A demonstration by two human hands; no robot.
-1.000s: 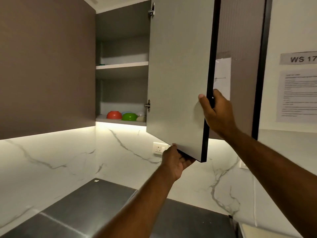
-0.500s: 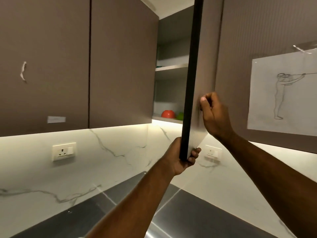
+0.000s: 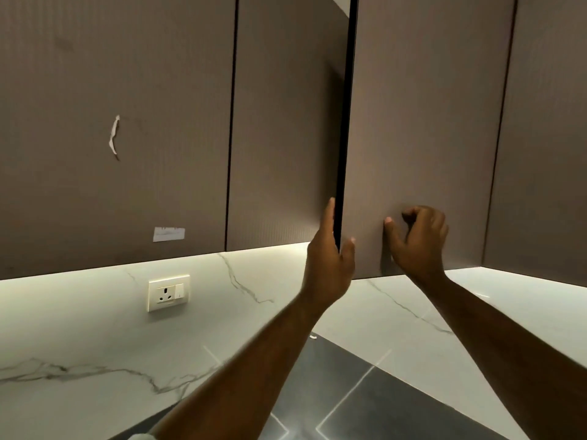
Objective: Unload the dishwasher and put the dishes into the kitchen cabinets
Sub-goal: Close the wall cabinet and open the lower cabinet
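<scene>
The brown upper cabinet door (image 3: 422, 122) stands almost closed, with only a thin dark gap along its black edge (image 3: 344, 122). My left hand (image 3: 328, 265) grips that edge near the bottom corner, fingers behind it and thumb on the front. My right hand (image 3: 419, 239) rests against the door's face to the right, fingers curled and thumb tip touching the panel. It holds nothing. The cabinet's inside and any dishes are hidden.
Closed brown cabinet doors (image 3: 286, 122) run to the left and right. A white wall socket (image 3: 168, 292) sits on the lit marble backsplash below. A dark countertop (image 3: 397, 404) lies under my arms. A scrap of white tape (image 3: 168, 234) marks the left door.
The door has swung from wide open to almost closed, hiding the shelves and coloured bowls. My right hand left the door's edge and moved onto its face. My left hand kept its grip.
</scene>
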